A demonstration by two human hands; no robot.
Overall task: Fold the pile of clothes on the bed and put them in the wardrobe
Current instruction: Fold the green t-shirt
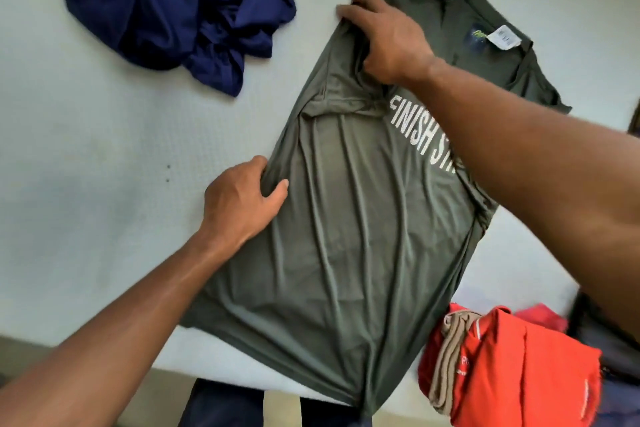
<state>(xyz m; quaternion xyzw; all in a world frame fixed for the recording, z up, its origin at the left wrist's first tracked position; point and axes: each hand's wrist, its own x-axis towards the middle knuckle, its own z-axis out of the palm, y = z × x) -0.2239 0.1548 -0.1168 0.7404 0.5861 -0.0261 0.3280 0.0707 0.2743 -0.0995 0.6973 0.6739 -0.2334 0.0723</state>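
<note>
The left hand (242, 198) has a pinching grip on the left side edge of the green T-shirt (346, 236), thumb on top of the cloth and fingers tucked under the fold, about halfway along the shirt. The right hand (384, 35) reaches across from the right of the frame, and its grip is closed on the same folded edge higher up, by the shoulder, with the fingers curled over bunched fabric.

The shirt lies flat on the bed (86, 149), printed side up. Its long axis runs from the bottom centre of the frame to the upper right: collar at the upper right, hem at the bottom centre. A white label (502, 36) shows inside the collar. White lettering (415, 128) runs along the chest and is partly hidden by the right forearm. The left sleeve (339, 97) is turned in over the chest.

The hem hangs just over the near edge of the bed, above dark trousers (221, 406). At the lower right, touching the shirt's side, sits a stack of folded red clothes (512, 374) with a tan piece (450, 357) on its left side. A crumpled blue pile (173, 10) lies at the upper left, apart from the shirt. Pale sheet stretches bare between that pile and the left hand.
</note>
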